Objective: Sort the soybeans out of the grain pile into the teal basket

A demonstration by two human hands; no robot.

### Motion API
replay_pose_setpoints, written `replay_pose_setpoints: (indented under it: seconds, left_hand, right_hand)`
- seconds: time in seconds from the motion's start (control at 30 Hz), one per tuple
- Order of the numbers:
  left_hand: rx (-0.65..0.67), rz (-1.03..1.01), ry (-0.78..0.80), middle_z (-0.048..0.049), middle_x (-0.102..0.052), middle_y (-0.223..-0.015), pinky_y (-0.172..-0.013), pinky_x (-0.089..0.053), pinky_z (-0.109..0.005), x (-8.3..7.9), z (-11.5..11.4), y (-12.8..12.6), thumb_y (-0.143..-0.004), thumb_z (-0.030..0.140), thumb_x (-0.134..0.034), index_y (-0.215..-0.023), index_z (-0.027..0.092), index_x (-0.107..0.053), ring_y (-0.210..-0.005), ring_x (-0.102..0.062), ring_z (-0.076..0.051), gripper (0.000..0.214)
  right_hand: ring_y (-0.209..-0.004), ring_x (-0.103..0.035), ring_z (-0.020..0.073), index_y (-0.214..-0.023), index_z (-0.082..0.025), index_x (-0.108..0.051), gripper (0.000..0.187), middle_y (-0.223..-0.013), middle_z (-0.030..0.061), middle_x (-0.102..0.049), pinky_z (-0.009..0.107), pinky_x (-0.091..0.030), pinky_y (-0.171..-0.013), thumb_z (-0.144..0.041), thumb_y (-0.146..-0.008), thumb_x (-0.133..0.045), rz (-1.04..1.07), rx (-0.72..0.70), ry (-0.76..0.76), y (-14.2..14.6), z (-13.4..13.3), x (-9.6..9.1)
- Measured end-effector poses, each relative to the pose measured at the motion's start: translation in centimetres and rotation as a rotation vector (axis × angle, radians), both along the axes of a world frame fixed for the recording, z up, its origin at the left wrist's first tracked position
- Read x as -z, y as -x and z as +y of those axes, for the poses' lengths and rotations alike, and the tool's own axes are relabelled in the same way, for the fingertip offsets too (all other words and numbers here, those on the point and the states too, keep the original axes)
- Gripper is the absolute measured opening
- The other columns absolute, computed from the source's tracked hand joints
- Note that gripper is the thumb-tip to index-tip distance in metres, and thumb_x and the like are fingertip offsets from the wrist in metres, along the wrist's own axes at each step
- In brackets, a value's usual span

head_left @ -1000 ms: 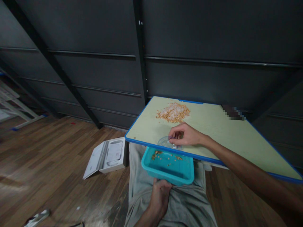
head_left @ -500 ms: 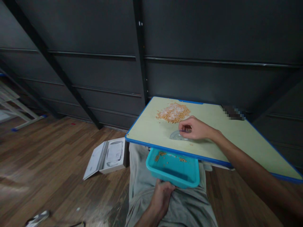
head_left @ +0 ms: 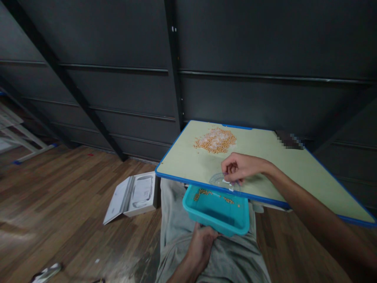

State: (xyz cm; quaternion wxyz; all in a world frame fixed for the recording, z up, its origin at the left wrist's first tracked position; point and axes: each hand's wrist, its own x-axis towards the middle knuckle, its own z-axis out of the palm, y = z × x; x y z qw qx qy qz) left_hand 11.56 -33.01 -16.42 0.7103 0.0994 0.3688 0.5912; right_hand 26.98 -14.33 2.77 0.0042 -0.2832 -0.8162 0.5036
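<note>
Closest to you, your left hand (head_left: 204, 240) has its fingers curled around the lower near wall of the turquoise rectangular plastic tub (head_left: 213, 223); its fingertips are hidden, so I can't tell how hard you're squeezing. The tub sits over your lap, tucked just under the tabletop edge, and has barely shifted in the last half second.

What did change: your right hand (head_left: 243, 165) has dragged the clear semicircular plastic protractor (head_left: 216, 179) back toward you. Half a second ago it was further in on the pale yellow-green tabletop (head_left: 182, 165) with a few small tan bits beside it. Now it lies across the blue edging, partly over the tub, with your fingers pinching it near its middle.

Those bits aren't where they were, and there's a lone tan bean (head_left: 238, 205) at the tub's right side, apart from the clusters. Looks to me like that pull dropped at least one in, but only a tiny load.

Further back, the big heap of round tan beans with whitish grains on top (head_left: 218, 140) looks unchanged, well apart from the protractor. So most of the stuff is still up there.
</note>
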Motion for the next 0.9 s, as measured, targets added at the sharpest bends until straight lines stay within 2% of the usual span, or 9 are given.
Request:
replay_pose_setpoints:
  seconds: [0.1,0.17,0.37,0.5,0.7,0.9]
  left_hand:
    - [-0.017,-0.01,0.007,0.004,-0.066,-0.068,-0.074,-0.046,-0.033,-0.2,0.0,-0.1,-0.053,0.006,-0.058,-0.083,0.021,-0.06,-0.065,-0.059,-0.014,0.035]
    - [-0.02,-0.011,0.0,0.0026,-0.068,-0.072,-0.075,-0.046,-0.034,-0.3,0.0,-0.1,-0.053,0.006,-0.057,-0.086,0.021,-0.06,-0.07,-0.06,-0.016,0.037]
    - [-0.01,-0.052,0.002,0.0041,-0.062,-0.064,-0.07,-0.045,-0.033,-0.2,0.2,0.2,-0.051,0.005,-0.056,-0.074,0.02,-0.059,-0.064,-0.057,-0.015,0.027]
    - [0.051,-0.065,-0.049,0.0005,-0.066,-0.074,-0.071,-0.046,-0.033,-0.6,0.2,1.2,-0.053,0.005,-0.056,-0.079,0.018,-0.063,-0.069,-0.059,-0.016,0.03]
    - [0.05,-0.013,-0.016,-0.0007,-0.069,-0.073,-0.073,-0.048,-0.036,-1.7,0.2,4.4,-0.054,0.009,-0.056,-0.087,0.018,-0.064,-0.071,-0.062,-0.019,0.035]
    - [-0.005,0.049,0.018,-0.0026,-0.072,-0.076,-0.073,-0.049,-0.038,-2.1,0.5,8.0,-0.046,0.008,-0.057,-0.092,0.016,-0.066,-0.07,-0.064,-0.021,0.047]
  right_hand:
    - [-0.045,-0.056,0.0093,-0.077,-0.016,-0.06,0.021,-0.059,-0.0003,-0.064,0.021,-0.043,-0.044,-0.036,-0.079,-0.067,0.066,0.031,0.009,0.4,-0.1,0.1]
    - [-0.047,-0.054,0.0084,-0.077,-0.016,-0.06,0.022,-0.059,-0.0016,-0.061,0.021,-0.041,-0.046,-0.037,-0.081,-0.066,0.138,0.091,-0.055,0.8,0.1,0.2]
    - [-0.06,-0.048,0.0109,-0.087,-0.017,-0.066,0.021,-0.068,-0.0001,-0.057,0.025,-0.035,-0.055,-0.037,-0.088,-0.057,0.275,0.302,-0.477,1.8,0.7,1.7]
    - [-0.061,-0.048,0.0131,-0.089,-0.018,-0.066,0.023,-0.07,0.0014,-0.059,0.027,-0.032,-0.056,-0.035,-0.092,-0.051,0.261,0.374,-0.677,2.5,1.5,2.0]
    - [-0.065,-0.052,0.0165,-0.08,-0.019,-0.067,0.023,-0.074,0.0054,-0.064,0.029,-0.03,-0.06,-0.031,-0.092,-0.051,0.127,0.334,-0.955,5.4,3.5,0.8]
    - [-0.061,-0.05,0.0169,-0.067,-0.018,-0.061,0.028,-0.067,0.0063,-0.062,0.03,-0.025,-0.058,-0.03,-0.09,-0.053,0.051,0.322,-1.01,8.5,5.2,0.9]
